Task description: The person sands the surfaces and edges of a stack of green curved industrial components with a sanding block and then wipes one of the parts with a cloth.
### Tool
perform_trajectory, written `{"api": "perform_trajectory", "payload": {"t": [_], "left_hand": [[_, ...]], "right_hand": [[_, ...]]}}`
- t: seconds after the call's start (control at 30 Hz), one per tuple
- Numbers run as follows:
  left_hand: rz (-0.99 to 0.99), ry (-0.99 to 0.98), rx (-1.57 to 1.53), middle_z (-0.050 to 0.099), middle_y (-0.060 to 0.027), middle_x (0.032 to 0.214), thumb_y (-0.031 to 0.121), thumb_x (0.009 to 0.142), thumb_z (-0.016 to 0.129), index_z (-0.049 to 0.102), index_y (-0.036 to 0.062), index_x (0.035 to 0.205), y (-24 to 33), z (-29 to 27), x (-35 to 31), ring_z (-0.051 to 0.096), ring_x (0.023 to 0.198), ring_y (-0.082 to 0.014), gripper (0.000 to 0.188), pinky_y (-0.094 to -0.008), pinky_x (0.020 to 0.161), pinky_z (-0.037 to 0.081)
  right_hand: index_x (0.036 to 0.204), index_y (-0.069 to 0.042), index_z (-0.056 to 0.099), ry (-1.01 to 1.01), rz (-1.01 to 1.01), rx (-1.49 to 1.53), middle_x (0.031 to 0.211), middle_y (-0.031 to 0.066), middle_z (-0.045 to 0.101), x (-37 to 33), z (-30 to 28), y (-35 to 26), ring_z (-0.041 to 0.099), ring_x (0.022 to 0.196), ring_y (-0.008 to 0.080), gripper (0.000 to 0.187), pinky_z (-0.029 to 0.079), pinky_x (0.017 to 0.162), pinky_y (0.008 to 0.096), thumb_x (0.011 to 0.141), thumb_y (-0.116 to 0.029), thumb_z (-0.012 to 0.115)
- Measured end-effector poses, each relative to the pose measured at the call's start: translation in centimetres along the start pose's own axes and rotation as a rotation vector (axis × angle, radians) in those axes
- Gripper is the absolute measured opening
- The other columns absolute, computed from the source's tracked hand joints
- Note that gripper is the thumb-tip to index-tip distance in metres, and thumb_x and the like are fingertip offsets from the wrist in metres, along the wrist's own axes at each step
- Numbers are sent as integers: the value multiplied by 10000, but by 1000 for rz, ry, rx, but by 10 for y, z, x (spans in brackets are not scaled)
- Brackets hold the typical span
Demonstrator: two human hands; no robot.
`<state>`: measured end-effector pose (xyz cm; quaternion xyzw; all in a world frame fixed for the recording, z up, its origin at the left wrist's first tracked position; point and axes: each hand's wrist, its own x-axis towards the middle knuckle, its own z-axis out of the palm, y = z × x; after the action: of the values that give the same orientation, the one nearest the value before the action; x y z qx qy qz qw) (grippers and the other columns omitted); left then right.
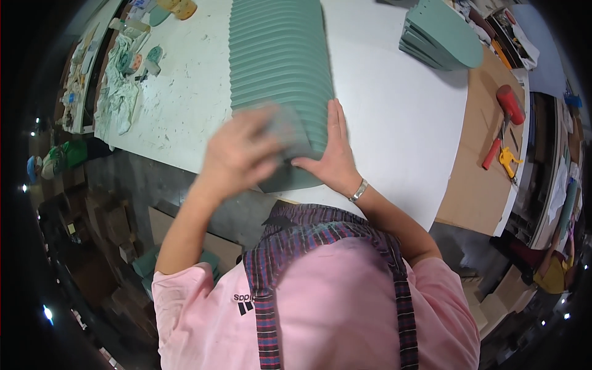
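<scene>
A long row of overlapping green sheet pieces (277, 61) with rounded ends runs away from me down the table. Over its near end, my left hand (240, 148) is blurred by motion, its fingers curled around a grey-green, blurred thing (291, 132) whose kind I cannot make out. On the row's right edge, my right hand (336, 157) rests with fingers straight and thumb spread toward the nearest piece, holding nothing.
At the far right lies a stack of green rounded pieces (441, 37). Brown board (475, 154) bears a red-headed mallet (510, 105) and a yellow air blow gun (508, 161). Crumpled stained cloth (120, 92) and a yellowish container (179, 7) are at left on the white tabletop (394, 123).
</scene>
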<state>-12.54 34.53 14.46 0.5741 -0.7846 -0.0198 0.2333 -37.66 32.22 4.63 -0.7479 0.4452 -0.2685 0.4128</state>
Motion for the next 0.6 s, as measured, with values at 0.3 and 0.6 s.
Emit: {"api": "perform_trajectory", "payload": {"t": [0.3,0.6], "left_hand": [[-56,-71,-37,610,-199,1361,166,743,787,717,157,1267,27,-14,-18,600,1162,-356,529,-442,1005,493],[-191,157,31,632,-180,1351,156,764,765,709,176,1272,-10,-19,-43,612,1181,-351,512,-405,984,520]], "right_hand": [[1590,63,81,15,-16,-8,1629,327,145,-3,6,1,199,1509,472,1347,241,1237,486,669,-439,927],[1591,60,79,12,-12,0,1637,323,139,-2,3,-1,185,1526,452,1333,239,1242,463,680,-427,921]]}}
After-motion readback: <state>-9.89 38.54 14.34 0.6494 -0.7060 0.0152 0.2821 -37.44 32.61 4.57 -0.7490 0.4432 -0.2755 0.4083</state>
